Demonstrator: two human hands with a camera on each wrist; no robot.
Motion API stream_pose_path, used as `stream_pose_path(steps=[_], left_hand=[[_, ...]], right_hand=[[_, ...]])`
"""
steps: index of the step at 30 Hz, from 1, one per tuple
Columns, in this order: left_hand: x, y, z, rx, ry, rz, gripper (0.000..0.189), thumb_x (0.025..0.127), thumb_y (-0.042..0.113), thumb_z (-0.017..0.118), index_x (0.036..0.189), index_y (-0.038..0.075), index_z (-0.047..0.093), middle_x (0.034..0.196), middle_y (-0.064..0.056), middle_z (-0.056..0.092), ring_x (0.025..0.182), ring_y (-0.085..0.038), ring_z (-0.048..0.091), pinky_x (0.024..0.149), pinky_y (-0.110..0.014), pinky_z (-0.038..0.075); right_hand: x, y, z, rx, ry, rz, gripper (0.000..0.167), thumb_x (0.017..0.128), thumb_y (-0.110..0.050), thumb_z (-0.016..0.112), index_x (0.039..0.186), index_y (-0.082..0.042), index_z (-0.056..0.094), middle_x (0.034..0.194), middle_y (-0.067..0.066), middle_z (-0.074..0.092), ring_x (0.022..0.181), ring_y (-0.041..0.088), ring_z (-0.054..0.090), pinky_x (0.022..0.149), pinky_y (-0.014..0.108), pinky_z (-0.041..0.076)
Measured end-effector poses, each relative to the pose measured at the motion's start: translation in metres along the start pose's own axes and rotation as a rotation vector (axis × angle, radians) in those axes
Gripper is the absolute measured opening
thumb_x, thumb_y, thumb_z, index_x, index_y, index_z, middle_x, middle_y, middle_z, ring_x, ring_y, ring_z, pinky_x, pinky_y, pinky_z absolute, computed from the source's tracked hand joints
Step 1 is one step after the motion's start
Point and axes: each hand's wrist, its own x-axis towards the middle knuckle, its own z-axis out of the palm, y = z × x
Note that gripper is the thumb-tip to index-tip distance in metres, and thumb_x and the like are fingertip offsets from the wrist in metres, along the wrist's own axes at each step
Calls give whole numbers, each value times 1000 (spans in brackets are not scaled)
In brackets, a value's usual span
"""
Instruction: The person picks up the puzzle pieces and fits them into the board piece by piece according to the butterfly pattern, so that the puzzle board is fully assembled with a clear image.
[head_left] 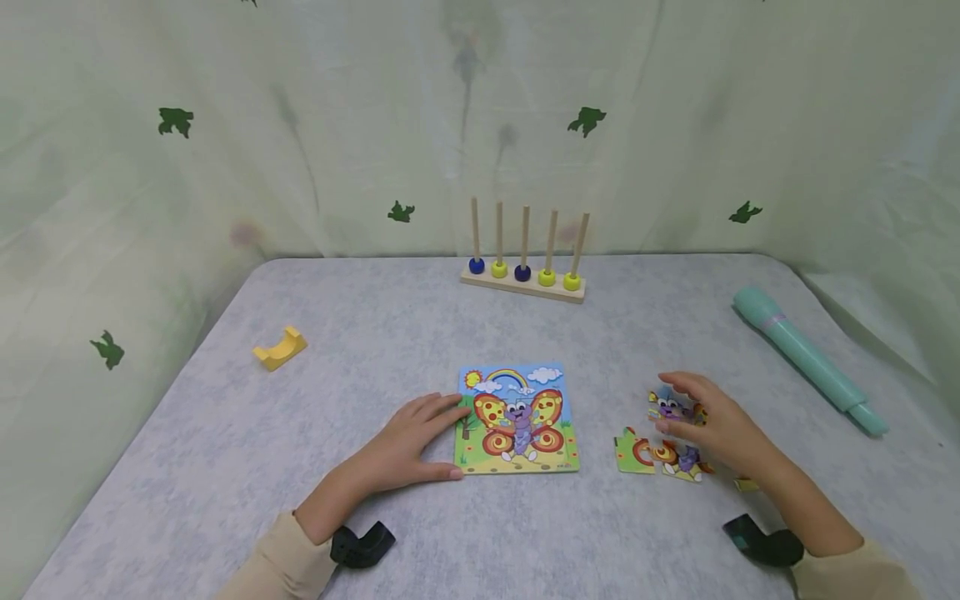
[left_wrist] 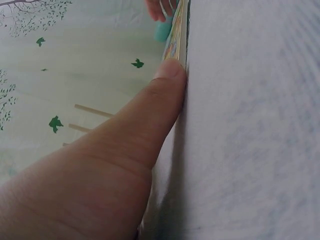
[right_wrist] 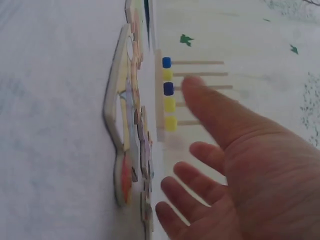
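A square butterfly picture puzzle (head_left: 519, 425) lies flat at the middle of the table. My left hand (head_left: 408, 442) rests at its left edge, fingers spread and fairly straight, thumb at the lower left corner. In the left wrist view the thumb (left_wrist: 169, 75) touches the puzzle's edge. My right hand (head_left: 716, 425) is over several loose puzzle pieces (head_left: 682, 463) to the right, with nothing seen between thumb and fingers. In the right wrist view its loosely bent fingers (right_wrist: 187, 187) stand apart from the pieces (right_wrist: 120, 105). The hand partly hides some pieces in the head view.
A wooden peg stand (head_left: 525, 286) with blue and yellow beads stands at the back. A teal microphone-shaped thing (head_left: 810, 358) lies at the right. A yellow curved block (head_left: 281, 348) sits at the left. A pale cloth curtain (head_left: 360, 125) hangs behind the table.
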Motion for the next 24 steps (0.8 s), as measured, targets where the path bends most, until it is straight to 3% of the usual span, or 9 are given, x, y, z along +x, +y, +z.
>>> stream_pose_path(steps=[11,24], left_hand=[[0,0,1,-3,2,-1,80,75,66,53,140,24,33,146,1,23,132,-28,15,103,-48,12],[-1,0,0,-12,-4,-12,81,75,67,51,140,25,32,146,2,23,132,-28,14,103,-49,13]], right_hand=[[-2,11,3,-6,-63,13,70,79,-34,68,133,-2,38,136,23,31,123,43,27,93,59,25],[-1,10,4,-91,-14,-23,62,76,-32,71,123,2,49,126,22,39,117,41,34,90,58,30]])
